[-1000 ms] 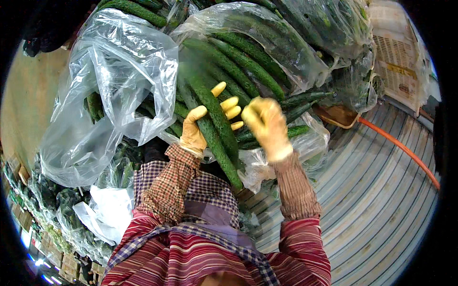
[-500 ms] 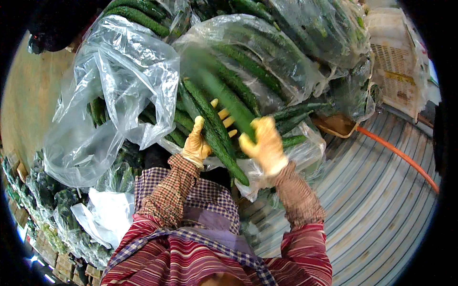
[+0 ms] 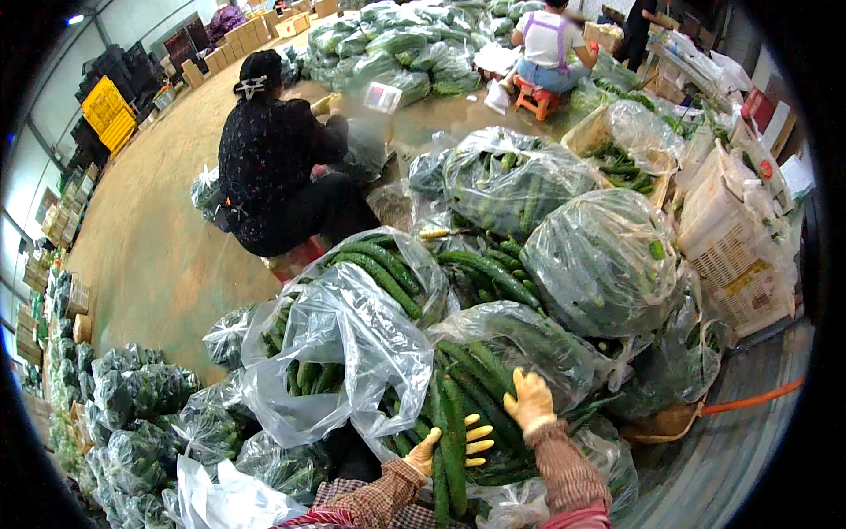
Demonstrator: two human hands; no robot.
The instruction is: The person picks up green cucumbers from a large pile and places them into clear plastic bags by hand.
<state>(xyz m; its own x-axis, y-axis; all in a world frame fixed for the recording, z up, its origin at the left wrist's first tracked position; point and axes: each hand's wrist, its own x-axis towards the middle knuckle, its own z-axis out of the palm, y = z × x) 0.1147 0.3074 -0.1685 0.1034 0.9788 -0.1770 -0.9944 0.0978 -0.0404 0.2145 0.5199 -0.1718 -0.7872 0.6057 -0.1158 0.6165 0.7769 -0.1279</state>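
Observation:
My left hand (image 3: 451, 448), in a yellowish glove, is closed around two long, bumpy green cucumbers (image 3: 453, 432) lying side by side, its thumb left of them and its fingers showing on their right. To its right and a little farther off, my right hand (image 3: 530, 402), gloved alike, grips the near end of another cucumber (image 3: 493, 370), which points up and left over the others. Both hands are at an open clear plastic bag (image 3: 538, 331) full of cucumbers. Beside it on the left stands a second open bag (image 3: 352, 326) with cucumbers inside.
Several filled bags (image 3: 608, 264) stand beyond my hands. A pale plastic crate (image 3: 736, 251) and an orange hose (image 3: 749, 396) are at the right. A person in black (image 3: 273, 159) sits ahead; another person (image 3: 551, 48) sits on a red stool (image 3: 534, 99). Bagged greens (image 3: 141, 458) lie at left.
The view has tilted up, bringing the room and other people into sight. The cucumber at my right hand was blurred by motion and is now sharp. My left hand keeps its two cucumbers.

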